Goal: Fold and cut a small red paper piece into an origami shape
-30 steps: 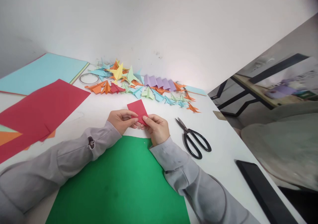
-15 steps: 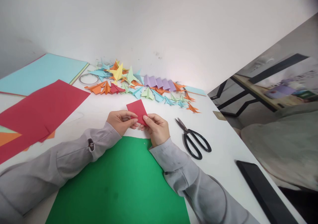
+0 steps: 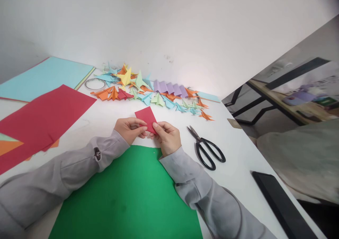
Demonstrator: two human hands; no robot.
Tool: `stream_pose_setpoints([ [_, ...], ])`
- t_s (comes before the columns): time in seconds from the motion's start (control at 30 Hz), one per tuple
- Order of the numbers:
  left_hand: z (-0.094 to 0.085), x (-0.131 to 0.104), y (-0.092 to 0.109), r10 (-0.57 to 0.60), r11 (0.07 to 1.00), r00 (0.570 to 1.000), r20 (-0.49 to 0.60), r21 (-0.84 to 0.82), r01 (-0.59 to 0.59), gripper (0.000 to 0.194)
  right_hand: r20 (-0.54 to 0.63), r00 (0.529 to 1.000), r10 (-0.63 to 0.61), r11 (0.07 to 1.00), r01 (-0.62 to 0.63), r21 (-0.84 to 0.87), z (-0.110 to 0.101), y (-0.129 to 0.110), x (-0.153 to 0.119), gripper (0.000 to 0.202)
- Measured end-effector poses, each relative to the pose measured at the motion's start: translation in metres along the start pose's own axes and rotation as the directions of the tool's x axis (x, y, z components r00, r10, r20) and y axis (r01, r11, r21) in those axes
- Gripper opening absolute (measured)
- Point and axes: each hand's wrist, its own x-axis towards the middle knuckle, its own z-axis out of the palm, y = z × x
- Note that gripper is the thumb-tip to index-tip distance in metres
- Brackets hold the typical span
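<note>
A small square-looking piece of red paper is held up between both hands in the middle of the head view. My left hand pinches its lower left edge between thumb and fingers. At the lower right corner, my right hand grips the same paper, thumb on top and fingers beneath. Just below the hands lies a large green sheet, partly covered by my forearms. Black-handled scissors rest to the right of my right hand, their blades slightly apart and pointing away to the upper left.
Several folded paper pieces in many colours line the wall, with a pleated purple strip among them. A tape roll, blue sheets and red sheets lie left. A black flat device sits near the right edge; a person is beyond.
</note>
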Motion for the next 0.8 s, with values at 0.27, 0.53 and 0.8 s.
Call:
stream_pose_setpoints([
  [0.27,-0.0022,0.0007,0.0043,-0.062,0.998,0.998,-0.005,-0.034,0.062,0.017,0.038,0.999,-0.008,0.998,0.01,-0.064,0.0017,-0.0022,-0.0019,0.022],
  [0.53,-0.0027,0.0006,0.0034,-0.047,0.999,0.999,-0.001,-0.013,0.047,0.018,-0.001,1.0,0.002,0.996,-0.002,-0.092,0.0017,-0.0026,-0.0015,0.022],
  [0.8,-0.0006,-0.0014,0.0012,0.027,0.999,1.0,-0.003,-0.018,-0.027,0.016,0.0,1.0,0.001,0.997,-0.001,-0.075,-0.0004,-0.0009,-0.0006,0.022],
])
